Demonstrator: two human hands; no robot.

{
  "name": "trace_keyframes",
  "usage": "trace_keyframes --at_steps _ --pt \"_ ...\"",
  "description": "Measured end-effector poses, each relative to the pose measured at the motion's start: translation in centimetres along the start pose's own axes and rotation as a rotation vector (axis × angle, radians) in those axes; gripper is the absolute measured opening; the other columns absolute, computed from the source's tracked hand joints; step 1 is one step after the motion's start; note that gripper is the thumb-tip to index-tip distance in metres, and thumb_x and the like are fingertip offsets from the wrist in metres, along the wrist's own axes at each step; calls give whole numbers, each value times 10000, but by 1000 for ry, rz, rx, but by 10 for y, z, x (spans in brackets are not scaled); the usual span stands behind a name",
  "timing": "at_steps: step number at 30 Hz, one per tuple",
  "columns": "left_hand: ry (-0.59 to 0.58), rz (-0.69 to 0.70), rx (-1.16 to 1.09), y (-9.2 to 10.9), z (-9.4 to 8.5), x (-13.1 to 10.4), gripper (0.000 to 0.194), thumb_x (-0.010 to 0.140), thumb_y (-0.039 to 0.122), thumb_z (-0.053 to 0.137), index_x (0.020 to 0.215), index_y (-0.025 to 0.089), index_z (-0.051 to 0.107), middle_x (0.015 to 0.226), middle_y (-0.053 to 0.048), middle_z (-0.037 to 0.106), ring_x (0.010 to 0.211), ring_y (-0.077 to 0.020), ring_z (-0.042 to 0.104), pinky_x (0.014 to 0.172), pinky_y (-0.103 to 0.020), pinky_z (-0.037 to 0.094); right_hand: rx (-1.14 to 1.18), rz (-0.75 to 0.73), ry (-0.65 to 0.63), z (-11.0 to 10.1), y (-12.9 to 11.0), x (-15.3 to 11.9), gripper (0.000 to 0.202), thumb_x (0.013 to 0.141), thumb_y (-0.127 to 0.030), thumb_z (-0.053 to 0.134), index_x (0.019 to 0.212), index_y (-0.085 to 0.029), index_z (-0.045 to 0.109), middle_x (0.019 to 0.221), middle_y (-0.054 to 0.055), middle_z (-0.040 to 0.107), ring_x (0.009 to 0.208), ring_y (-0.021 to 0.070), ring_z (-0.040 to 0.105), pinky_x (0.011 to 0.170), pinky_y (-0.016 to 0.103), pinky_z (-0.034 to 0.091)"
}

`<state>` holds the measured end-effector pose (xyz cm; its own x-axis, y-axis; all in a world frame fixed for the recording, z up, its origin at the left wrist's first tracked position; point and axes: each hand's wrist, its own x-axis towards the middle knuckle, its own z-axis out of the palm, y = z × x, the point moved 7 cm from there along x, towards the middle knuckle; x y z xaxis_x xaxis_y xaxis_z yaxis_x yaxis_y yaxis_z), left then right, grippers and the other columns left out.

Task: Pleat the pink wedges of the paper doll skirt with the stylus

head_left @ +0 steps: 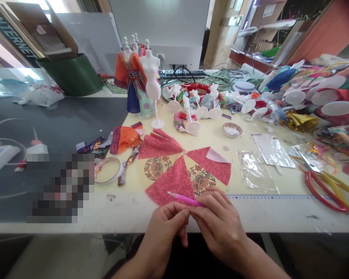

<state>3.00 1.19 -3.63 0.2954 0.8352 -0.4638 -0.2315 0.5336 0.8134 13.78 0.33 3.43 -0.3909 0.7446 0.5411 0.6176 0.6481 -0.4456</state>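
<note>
Both hands meet at the table's front edge, below the red patterned fabric piece (174, 180). My right hand (216, 217) holds a pink pen-like tool (186, 199), its pale tip pointing left over the fabric. The fingers of my left hand (170, 221) are pinched together and touch the right fingertips; whatever is between them is too small to make out. More red panels (159, 145) and floral pieces (202, 179) fan out around a centre point. On the right panel (215, 168) one corner is folded, showing a pale underside.
White mannequin (152, 77) and dressed doll forms (130, 77) stand at the back. A tape roll (109, 170) lies left, a small dish (232, 130) behind. Red-handled scissors (322, 193), a ruler (270, 197) and clear bags (257, 170) are right.
</note>
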Motion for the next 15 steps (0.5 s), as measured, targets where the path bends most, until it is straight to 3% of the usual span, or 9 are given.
trace_keyframes --at_steps 7,15 --pt "22 8 120 1 -1 0 209 776 331 617 706 136 585 463 62 455 397 -63 390 428 -195 320 -19 4 -16 5 0 1 166 792 -62 475 840 -173 589 782 39 555 777 174 496 848 436 442" --pt "18 -24 142 0 0 -1 193 772 316 608 693 147 559 445 62 465 381 -65 404 418 -190 304 184 190 106 -1 9 3 129 800 -83 482 766 -179 561 761 30 546 729 150 517 647 303 469"
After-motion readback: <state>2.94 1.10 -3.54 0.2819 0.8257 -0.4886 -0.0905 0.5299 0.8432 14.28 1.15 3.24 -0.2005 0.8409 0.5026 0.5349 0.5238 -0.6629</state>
